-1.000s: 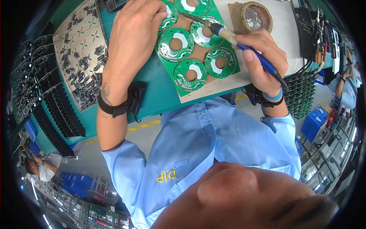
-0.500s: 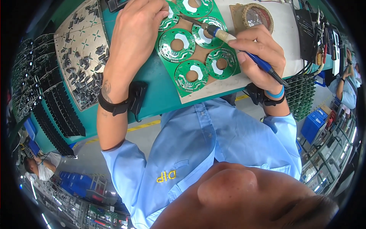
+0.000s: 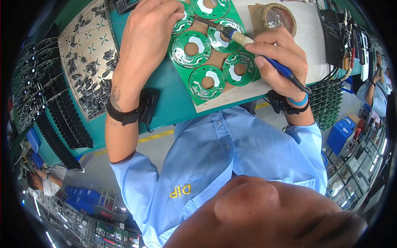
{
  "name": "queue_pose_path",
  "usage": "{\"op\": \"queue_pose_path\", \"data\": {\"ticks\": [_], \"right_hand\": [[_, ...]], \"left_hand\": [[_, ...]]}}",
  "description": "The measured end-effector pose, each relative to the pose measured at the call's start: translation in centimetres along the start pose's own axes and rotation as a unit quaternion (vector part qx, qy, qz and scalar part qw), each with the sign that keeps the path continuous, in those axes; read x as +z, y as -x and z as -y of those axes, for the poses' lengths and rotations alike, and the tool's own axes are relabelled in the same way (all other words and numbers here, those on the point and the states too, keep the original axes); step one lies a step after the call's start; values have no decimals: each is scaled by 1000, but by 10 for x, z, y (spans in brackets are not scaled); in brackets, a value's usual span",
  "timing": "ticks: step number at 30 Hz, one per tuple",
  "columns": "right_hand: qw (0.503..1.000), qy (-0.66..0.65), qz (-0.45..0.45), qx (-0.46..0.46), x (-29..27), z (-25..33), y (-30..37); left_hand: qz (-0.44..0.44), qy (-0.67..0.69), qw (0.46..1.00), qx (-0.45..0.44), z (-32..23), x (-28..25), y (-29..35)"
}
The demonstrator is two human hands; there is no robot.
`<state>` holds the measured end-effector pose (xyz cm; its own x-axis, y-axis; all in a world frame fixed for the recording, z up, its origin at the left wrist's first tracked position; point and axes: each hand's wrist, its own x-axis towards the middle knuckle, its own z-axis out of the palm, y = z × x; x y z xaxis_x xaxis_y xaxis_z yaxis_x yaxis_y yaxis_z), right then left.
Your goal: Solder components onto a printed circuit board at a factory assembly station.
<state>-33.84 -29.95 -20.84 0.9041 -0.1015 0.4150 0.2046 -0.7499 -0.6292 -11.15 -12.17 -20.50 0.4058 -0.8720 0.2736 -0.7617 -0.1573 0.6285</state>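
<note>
My right hand [image 3: 281,62] grips a soldering iron [image 3: 244,40] like a pen, its blue-and-cream handle slanting to the upper left. The metal tip reaches the upper-left round board [image 3: 187,24] of a green circuit board panel [image 3: 191,50]. Beside that tip, my left hand [image 3: 151,35] is closed in a pinch. A thin strand of solder wire [image 3: 93,28] runs over the parts tray toward it; the piece between the fingers is mostly hidden. Several round boards with centre holes and white patches make up the panel.
To the left lies a metal tray [image 3: 84,53] strewn with black cylindrical components. A round, crusted pot [image 3: 279,20] stands beyond my right hand. Tools and a black holder [image 3: 334,37] are at the far right. Stacked boards [image 3: 326,103] sit below the table's right end. Other people work nearby.
The soldering iron and my right hand have shifted very slightly to the left. My left hand stays pinched in nearly the same place.
</note>
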Motion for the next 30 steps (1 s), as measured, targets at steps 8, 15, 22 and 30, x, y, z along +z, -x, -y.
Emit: {"op": "queue_pose_path", "data": {"ticks": [8,15,22,30], "right_hand": [[1000,2,0,9,-1,2,1],[999,-8,-20,39,2,4,1],[1000,3,-7,-1,-3,6,3],[999,-5,-39,19,-3,8,5]], "left_hand": [[7,9,1000,-8,2,1,0],[-19,-16,999,-41,0,1,4],[-25,-41,999,-4,23,14,9],[-44,4,999,-7,28,20,13]]}}
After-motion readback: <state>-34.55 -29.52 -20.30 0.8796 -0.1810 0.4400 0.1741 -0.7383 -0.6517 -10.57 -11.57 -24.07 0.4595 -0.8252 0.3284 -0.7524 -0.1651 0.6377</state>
